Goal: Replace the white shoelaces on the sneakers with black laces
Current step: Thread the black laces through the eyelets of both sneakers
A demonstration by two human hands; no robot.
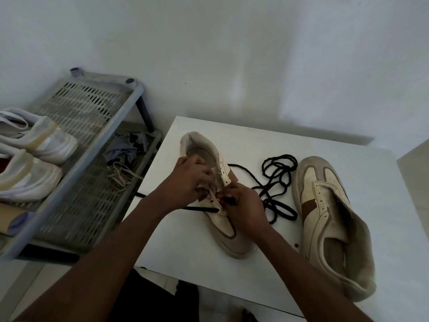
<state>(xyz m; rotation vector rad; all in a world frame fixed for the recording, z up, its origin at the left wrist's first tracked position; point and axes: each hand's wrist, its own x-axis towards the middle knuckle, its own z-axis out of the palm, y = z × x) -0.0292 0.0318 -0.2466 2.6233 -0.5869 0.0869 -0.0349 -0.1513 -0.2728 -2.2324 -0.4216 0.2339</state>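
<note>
White table [336,163] against a bare wall, and we're over the sneaker [222,221] at its left side. Our left hand [185,182] is curled on the eyelet flap and holds it up. Our right hand [243,210] pinches the lace [278,182] by its tip, right at the eyelets low on the shoe.

One black end is already across the bottom row and trails off the table's left edge. That's our first worry: a firm tug from the right hand could drag that short end back out, or leave the two sides uneven. The second is the slack. It lies in crossed loops between this shoe and the other sneaker [325,205], and pulling it fast could cinch a knot. Our fingers also hide the holes, so skipping one looks easy.

On to what holds what. The other sneaker lies unlaced, its eyelets bare. The rack [92,140] on our left carries white shoes [39,147] on top. Its lower shelf holds a grey cloth [125,149] and pale laces [123,175], probably the ones taken off.
</note>
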